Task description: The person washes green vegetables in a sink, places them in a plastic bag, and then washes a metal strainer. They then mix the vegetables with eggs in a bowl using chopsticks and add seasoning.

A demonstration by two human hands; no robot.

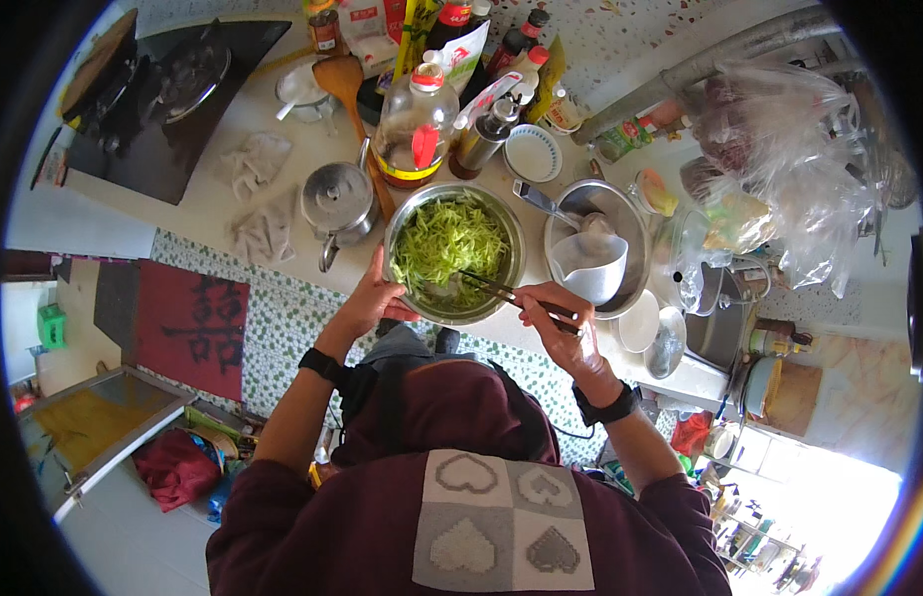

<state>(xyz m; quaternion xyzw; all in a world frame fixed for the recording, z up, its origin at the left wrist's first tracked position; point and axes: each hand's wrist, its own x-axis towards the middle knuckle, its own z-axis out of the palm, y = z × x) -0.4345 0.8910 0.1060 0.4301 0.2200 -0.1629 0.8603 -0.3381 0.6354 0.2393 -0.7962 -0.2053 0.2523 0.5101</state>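
Pale green shredded vegetable (450,242) fills much of a stainless steel bowl (515,223) at the counter's front edge. My left hand (375,298) grips the bowl's rim at its lower left, thumb on the side wall. In my right hand (569,331) is a pair of dark chopsticks (498,287), held from the bowl's lower right. Their tips reach into the shreds; the very ends are partly hidden there. Some bare bowl bottom shows near the tips.
To the right, a steel basin (640,223) holds a white spouted measuring cup (591,264). A lidded metal pot (336,197) stands left, near a wooden spatula (342,78). Behind are an oil jug (416,127) and several bottles. A gas cooktop (186,97) lies far left, a sink (711,320) right.
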